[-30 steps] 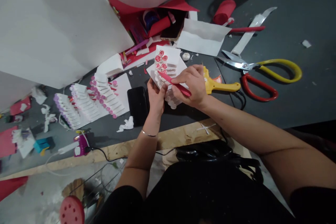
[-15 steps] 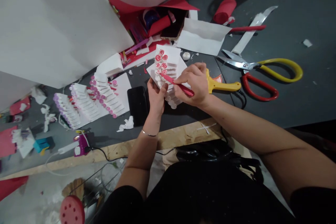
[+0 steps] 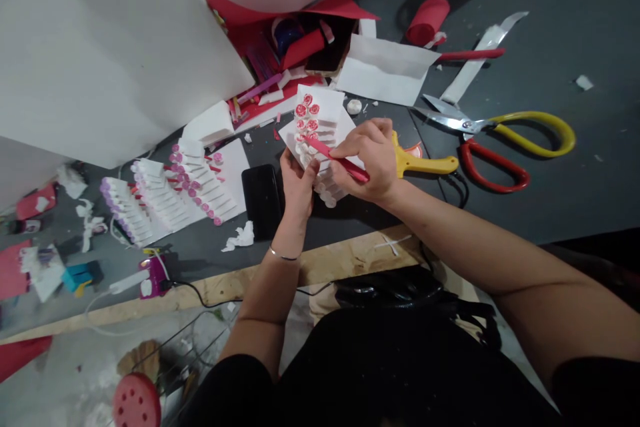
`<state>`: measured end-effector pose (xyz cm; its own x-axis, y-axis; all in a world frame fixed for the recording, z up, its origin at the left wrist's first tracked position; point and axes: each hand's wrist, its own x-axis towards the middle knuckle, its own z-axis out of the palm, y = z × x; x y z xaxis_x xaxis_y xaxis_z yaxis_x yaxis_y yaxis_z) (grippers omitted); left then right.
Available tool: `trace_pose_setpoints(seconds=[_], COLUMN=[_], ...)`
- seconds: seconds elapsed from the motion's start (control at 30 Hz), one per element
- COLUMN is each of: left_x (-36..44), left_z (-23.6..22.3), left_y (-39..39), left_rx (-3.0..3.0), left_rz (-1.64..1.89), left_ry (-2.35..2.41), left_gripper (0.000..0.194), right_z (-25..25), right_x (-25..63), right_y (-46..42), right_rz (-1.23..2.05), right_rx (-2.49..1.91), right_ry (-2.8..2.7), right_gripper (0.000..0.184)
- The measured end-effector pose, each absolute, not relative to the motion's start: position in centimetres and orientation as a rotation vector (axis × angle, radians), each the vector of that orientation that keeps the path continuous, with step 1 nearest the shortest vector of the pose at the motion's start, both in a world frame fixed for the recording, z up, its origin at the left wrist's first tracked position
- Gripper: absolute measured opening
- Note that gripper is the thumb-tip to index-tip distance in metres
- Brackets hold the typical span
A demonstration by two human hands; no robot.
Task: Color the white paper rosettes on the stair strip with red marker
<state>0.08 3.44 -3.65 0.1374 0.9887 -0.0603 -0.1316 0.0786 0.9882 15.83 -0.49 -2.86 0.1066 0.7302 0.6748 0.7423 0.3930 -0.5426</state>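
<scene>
My right hand (image 3: 367, 159) is closed around a red marker pen (image 3: 345, 165), its tip touching one of the small white rosettes on a white card (image 3: 327, 99). Several rosettes (image 3: 307, 110) at the card's far end carry red markings, while those nearer me (image 3: 327, 199) are plain white. With thumb and fingers my left hand (image 3: 299, 183) grips the card's left side; part of the card lies hidden behind both hands. Left of that hand a black phone (image 3: 261, 200) lies flat. More white cards with pink and purple rosettes (image 3: 193, 187) stand further left.
Scissors (image 3: 470, 125) with yellow and red handles lie open at the right, near a yellow-handled tool (image 3: 427, 162). Behind is a folded white paper (image 3: 387, 67) beside a curved blade (image 3: 480, 57). A purple box with a cable (image 3: 154, 277) sits by the wooden table edge (image 3: 350, 263).
Almost nothing differs. The pen tip has shifted very slightly over the same rosette, and both hands keep their hold.
</scene>
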Motion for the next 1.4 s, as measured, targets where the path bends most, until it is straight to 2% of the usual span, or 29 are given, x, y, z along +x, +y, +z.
trace_pose_setpoints(seconds=[0.2, 0.8, 0.97, 1.13, 1.27, 1.4], left_x=[0.0, 0.0, 0.0, 0.1, 0.3, 0.4], left_z=[-3.6, -3.5, -3.4, -3.6, -3.7, -3.7], left_y=[3.5, 3.4, 3.4, 3.5, 3.3, 2.9], left_rx=[1.116, 1.124, 1.140, 1.114, 1.094, 1.102], left_rz=[1.105, 1.097, 1.094, 1.112, 1.129, 1.210], left_ry=[1.047, 1.064, 1.046, 1.039, 1.008, 1.002], left_gripper=[0.101, 0.104, 0.109, 0.105, 0.114, 0.114], right_z=[-3.2, -2.7, -2.5, -2.1, -1.3, -0.7], right_x=[15.6, 15.0, 15.3, 15.6, 15.1, 14.3], right_y=[-0.5, -0.3, -0.5, -0.9, -0.9, -0.8], right_rz=[0.049, 0.017, -0.106, -0.133, -0.253, -0.373], right_rx=[-1.331, -1.360, -1.342, -1.322, -1.229, -1.186], right_ry=[-1.638, -1.680, -1.630, -1.604, -1.561, -1.556], right_gripper=[0.018, 0.022, 0.026, 0.018, 0.014, 0.013])
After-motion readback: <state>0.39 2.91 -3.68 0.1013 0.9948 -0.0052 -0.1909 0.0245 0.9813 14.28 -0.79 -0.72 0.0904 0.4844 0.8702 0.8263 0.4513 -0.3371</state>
